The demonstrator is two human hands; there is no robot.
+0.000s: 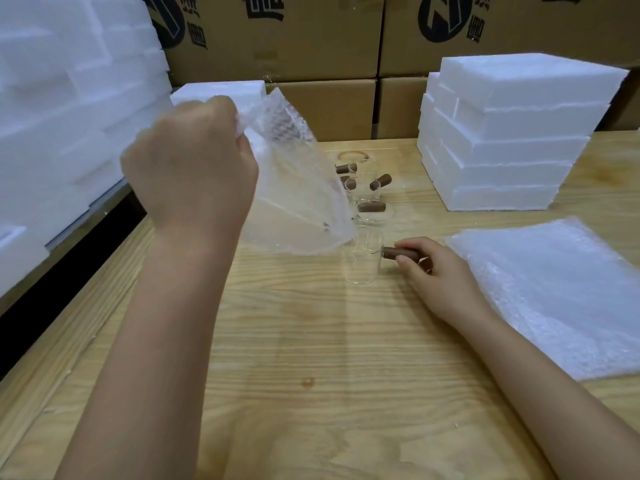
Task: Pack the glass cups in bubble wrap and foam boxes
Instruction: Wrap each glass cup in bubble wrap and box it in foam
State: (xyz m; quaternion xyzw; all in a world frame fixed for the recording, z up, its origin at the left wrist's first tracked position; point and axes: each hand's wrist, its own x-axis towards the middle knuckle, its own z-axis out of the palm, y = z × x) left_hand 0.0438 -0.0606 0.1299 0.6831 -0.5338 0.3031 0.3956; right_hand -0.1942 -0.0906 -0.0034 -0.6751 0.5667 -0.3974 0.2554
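A clear glass cup (362, 259) with a brown wooden handle (396, 252) stands on the wooden table (311, 358). My right hand (440, 275) pinches that handle from the right. My left hand (190, 168) is raised above the table and grips a sheet of bubble wrap (294, 188) by its top edge; the sheet hangs down to the right, its lower corner just left of the cup. Behind it stand several more glass cups (369, 192) with brown handles, partly hidden by the sheet.
A stack of bubble wrap sheets (554, 296) lies at the right. White foam boxes (509, 133) are stacked at the back right, more foam (69, 116) fills the left, and one foam box (218, 91) sits behind my left hand. Cardboard cartons (329, 46) line the back.
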